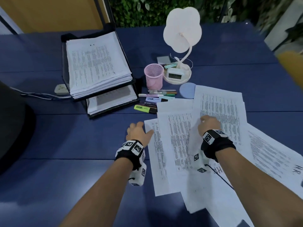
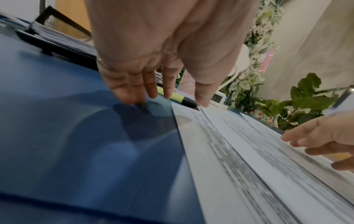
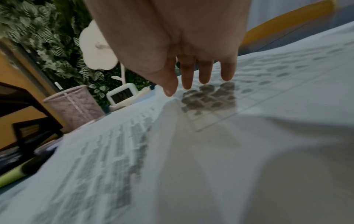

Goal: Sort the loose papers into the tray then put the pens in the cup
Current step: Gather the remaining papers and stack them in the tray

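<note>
Several papers (image 1: 205,128) lie fanned on the bench (image 1: 73,136) right of the tray (image 1: 98,89): light, limp, slippery (square up, lift by edges). Left hand (image 1: 139,132) and right hand (image 1: 209,126) fingers spread, holding nothing.

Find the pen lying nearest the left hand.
The yellow highlighter, at the near end of the pen row, closest to the left hand; the others lie farther back, toward the cup.
</note>
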